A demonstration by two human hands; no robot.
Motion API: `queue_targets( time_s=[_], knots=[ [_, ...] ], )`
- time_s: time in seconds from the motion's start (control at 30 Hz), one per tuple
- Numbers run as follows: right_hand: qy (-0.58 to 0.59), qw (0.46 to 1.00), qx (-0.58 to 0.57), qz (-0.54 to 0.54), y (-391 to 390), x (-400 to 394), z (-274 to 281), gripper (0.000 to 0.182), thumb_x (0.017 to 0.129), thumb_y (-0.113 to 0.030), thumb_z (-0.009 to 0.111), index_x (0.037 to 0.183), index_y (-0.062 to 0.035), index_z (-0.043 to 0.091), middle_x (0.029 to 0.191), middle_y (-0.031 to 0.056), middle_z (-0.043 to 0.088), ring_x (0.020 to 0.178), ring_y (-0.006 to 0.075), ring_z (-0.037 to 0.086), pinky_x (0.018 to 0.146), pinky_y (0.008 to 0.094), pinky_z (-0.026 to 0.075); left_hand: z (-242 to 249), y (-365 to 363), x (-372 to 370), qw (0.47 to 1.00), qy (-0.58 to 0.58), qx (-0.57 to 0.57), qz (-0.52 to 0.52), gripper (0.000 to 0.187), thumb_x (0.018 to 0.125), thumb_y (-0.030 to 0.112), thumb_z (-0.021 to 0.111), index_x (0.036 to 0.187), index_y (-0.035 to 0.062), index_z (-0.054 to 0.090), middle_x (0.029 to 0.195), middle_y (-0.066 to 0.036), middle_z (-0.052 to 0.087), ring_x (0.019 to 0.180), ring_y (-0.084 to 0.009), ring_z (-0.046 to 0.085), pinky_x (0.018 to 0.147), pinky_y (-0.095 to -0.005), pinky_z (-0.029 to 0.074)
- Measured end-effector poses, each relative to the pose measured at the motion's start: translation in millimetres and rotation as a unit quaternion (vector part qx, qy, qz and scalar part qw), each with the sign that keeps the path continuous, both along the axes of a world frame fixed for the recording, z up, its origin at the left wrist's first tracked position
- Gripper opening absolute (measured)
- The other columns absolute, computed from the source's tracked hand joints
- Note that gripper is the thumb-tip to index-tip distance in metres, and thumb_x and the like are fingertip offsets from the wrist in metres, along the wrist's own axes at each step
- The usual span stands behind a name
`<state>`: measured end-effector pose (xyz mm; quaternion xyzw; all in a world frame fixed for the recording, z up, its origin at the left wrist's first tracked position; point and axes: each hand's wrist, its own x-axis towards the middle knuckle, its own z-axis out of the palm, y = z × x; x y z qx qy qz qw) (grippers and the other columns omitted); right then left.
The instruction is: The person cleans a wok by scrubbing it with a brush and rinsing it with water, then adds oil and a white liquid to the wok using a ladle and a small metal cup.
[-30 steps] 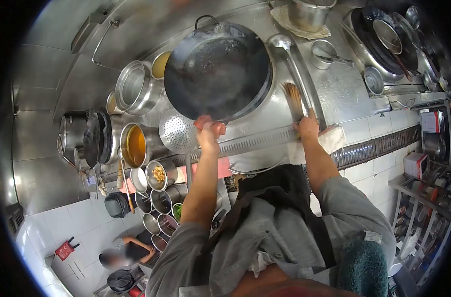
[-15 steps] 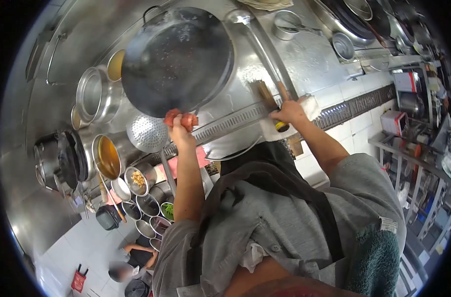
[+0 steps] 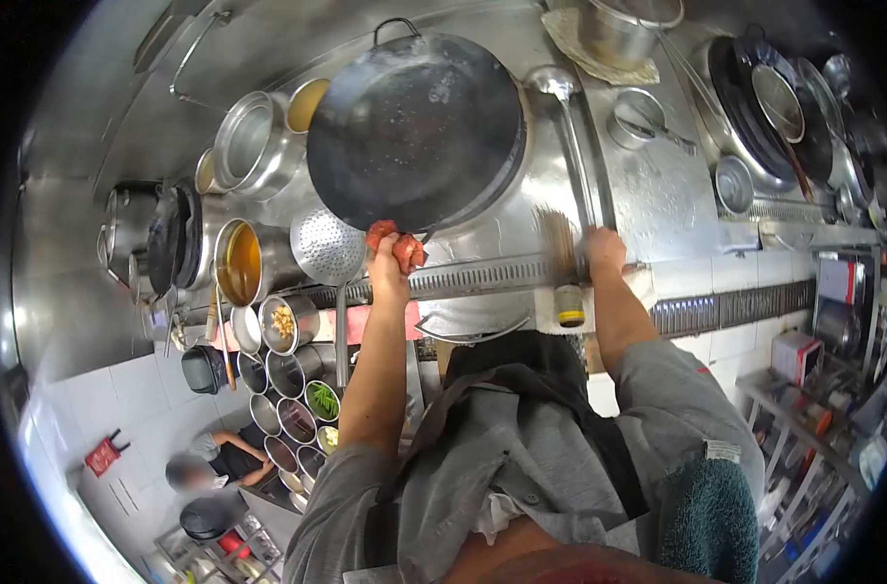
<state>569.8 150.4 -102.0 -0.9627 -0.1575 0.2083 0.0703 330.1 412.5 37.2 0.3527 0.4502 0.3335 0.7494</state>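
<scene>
My left hand (image 3: 389,278) is closed on a bunched red cloth (image 3: 407,254) at the near rim of a large dark wok (image 3: 414,131). The cloth covers whatever part of the wok's handle lies under it. The wok holds no food and shows a few light specks. My right hand (image 3: 607,249) is wrapped round the end of a long steel ladle (image 3: 573,146), whose bowl rests on the steel counter right of the wok. Just left of that hand lies a bamboo wok brush (image 3: 558,258) with a yellow-banded end, apart from my fingers.
A perforated skimmer (image 3: 327,245) lies left of the wok. Beyond it stand steel pots (image 3: 244,146), a pot of amber liquid (image 3: 239,268) and several ingredient tins (image 3: 288,375). A small steel pot (image 3: 638,117) and another wok (image 3: 736,127) are at right. A co-worker (image 3: 234,453) is lower left.
My right hand has left the wok brush and closed on the ladle's handle. The brush has turned more upright. My left hand stays at the wok's rim while the camera view has shifted.
</scene>
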Motion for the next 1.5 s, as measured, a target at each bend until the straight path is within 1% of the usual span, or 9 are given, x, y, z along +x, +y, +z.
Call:
queue_targets(
  time_s=[0.37,0.53,0.63,0.77,0.97,1.07,1.13,1.2,1.5],
  knots=[
    [0.064,0.990,0.029,0.125,-108.1,-62.7,103.4,0.046,0.070,-0.048,0.062,0.071,-0.0025,0.066,0.070,0.0200,0.063,0.071,0.0354,0.062,0.067,0.0428,0.050,-7.6,-4.2,-39.9,0.985,0.140,0.064,0.082,0.030,0.092,0.037,0.044,0.106,0.0112,0.052,0.071,-0.005,0.060,0.043,-0.0120,0.048,0.038,-0.0265,0.035],
    [0.038,0.992,0.113,0.049,-140.7,-88.4,116.4,0.055,0.075,-0.052,0.060,0.071,0.0024,0.066,0.070,0.0228,0.061,0.072,0.0380,0.060,0.067,0.0420,0.047,-116.9,15.2,-167.9,0.861,0.435,0.247,0.093,0.065,0.064,0.024,0.071,0.122,0.0060,0.045,0.115,-0.018,0.056,0.109,-0.0343,0.052,0.094,-0.0389,0.039],
    [0.072,0.991,0.115,-0.014,-191.2,-77.4,109.3,0.058,0.079,-0.052,0.055,0.065,0.0039,0.063,0.065,0.0244,0.059,0.069,0.0395,0.059,0.066,0.0451,0.046,-128.3,-2.6,-202.1,0.778,0.562,0.274,-0.066,0.073,0.062,0.028,0.074,0.126,0.0112,0.042,0.112,-0.018,0.058,0.105,-0.0347,0.054,0.090,-0.0405,0.042],
    [0.084,0.981,-0.120,0.127,-279.9,-70.3,62.4,0.053,0.078,-0.051,0.057,0.074,0.0012,0.066,0.077,0.0253,0.061,0.077,0.0386,0.061,0.070,0.0448,0.048,-112.9,-10.4,-199.7,0.806,0.510,0.300,0.015,0.089,0.059,0.029,0.078,0.133,0.0097,0.033,0.110,-0.021,0.058,0.102,-0.0377,0.055,0.089,-0.0415,0.042],
    [0.195,0.970,-0.061,0.131,-282.7,-105.7,89.0,0.048,0.078,-0.050,0.057,0.083,-0.0042,0.069,0.084,0.0197,0.064,0.085,0.0343,0.061,0.077,0.0418,0.048,-132.6,-115.7,-191.8,0.890,0.273,0.198,0.306,0.067,0.088,0.029,0.053,0.135,-0.0067,0.022,0.140,-0.024,0.027,0.130,-0.0297,0.028,0.106,-0.0359,0.022],
    [0.171,0.965,-0.012,0.199,-289.8,-117.3,48.0,0.041,0.080,-0.045,0.055,0.088,-0.0072,0.069,0.085,0.0186,0.064,0.085,0.0334,0.061,0.079,0.0390,0.048,-171.5,-211.8,-157.1,0.840,0.515,0.158,-0.065,0.054,0.078,0.014,0.053,0.125,-0.0084,0.040,0.129,-0.030,0.038,0.118,-0.0409,0.040,0.103,-0.0428,0.029],
    [0.159,0.960,0.022,0.231,-292.5,-114.5,44.7,0.039,0.081,-0.044,0.055,0.088,-0.0075,0.069,0.085,0.0186,0.064,0.085,0.0333,0.061,0.078,0.0385,0.048,-205.1,-254.5,-115.8,0.722,0.430,0.478,-0.257,0.059,0.069,0.016,0.057,0.119,-0.0109,0.043,0.122,-0.027,0.044,0.118,-0.0404,0.039,0.100,-0.0457,0.032],
    [0.203,0.965,-0.027,0.166,-264.7,-115.4,100.7,0.037,0.081,-0.040,0.057,0.089,-0.0060,0.069,0.084,0.0190,0.064,0.084,0.0325,0.062,0.077,0.0377,0.048,-201.5,-257.7,-56.6,0.628,0.423,0.443,-0.480,0.059,0.073,0.019,0.054,0.123,-0.0073,0.039,0.126,-0.024,0.041,0.123,-0.0349,0.036,0.104,-0.0428,0.028],
    [0.197,0.980,-0.012,-0.004,-330.8,-108.4,100.6,0.029,0.080,-0.031,0.060,0.087,-0.0044,0.068,0.081,0.0182,0.065,0.079,0.0315,0.063,0.073,0.0353,0.048,-274.8,-299.5,-22.9,0.509,0.550,0.386,-0.538,0.052,0.085,0.017,0.042,0.134,0.0027,0.033,0.137,-0.019,0.034,0.125,-0.0405,0.034,0.070,-0.0616,0.045]
  ],
)
